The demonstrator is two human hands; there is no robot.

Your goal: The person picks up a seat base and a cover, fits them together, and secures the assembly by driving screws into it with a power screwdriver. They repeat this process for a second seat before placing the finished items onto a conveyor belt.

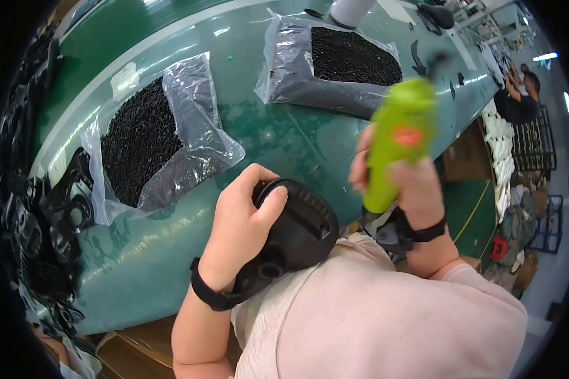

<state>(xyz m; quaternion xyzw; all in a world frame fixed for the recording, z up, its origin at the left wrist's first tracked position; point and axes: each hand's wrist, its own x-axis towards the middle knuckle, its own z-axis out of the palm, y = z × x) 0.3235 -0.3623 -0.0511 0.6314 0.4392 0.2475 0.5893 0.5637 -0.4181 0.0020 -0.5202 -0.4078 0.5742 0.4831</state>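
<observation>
My left hand grips a black moulded plastic part, with the thumb over its upper rim. The part is rounded, with a slot across its face and a round hole low down, and it rests close against my body. In my right hand is a lime-green power screwdriver, blurred by motion, its fingers wrapped round the body. The tool's dark tip points up and away from me, apart from the black part. Both wrists wear black bands.
Two clear plastic bags of small black screw-like pieces, one at left and one at the back, lie on the green table. Black plastic parts pile along the left edge. Another person is at far right.
</observation>
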